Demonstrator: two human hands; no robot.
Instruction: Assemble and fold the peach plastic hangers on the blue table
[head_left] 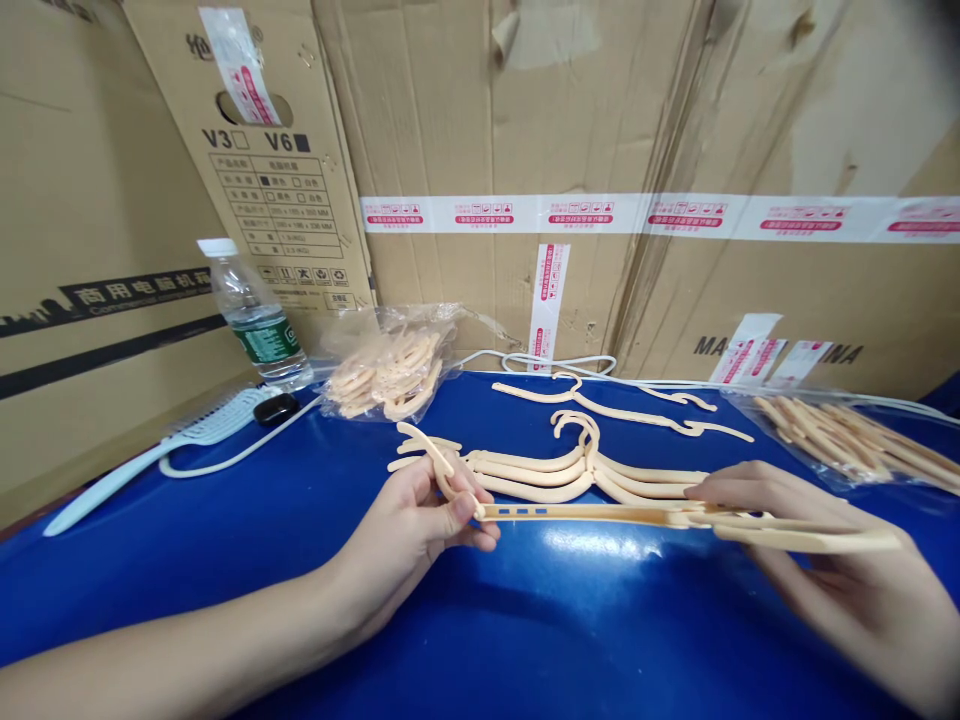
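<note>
A beige plastic clothes hanger (592,513) is stretched between my two hands above the blue table, its slotted bar seen nearly edge-on. My left hand (420,510) pinches its left end, where a curved piece (424,445) sticks up between thumb and fingers. Closed round the right end is my right hand (832,570), with a flat beige arm crossing in front of its fingers. Just behind lie several more hangers (536,478), nested with their hooks together. Farther back is another hanger (626,411) with a hook in its middle.
A clear bag of curved beige pieces (390,370) lies at the back left, and a bag of long beige pieces (840,440) at the right. A water bottle (262,330), a pale blue hairbrush (165,445) and a white cable (240,460) are on the left. Cardboard boxes (487,120) wall the back.
</note>
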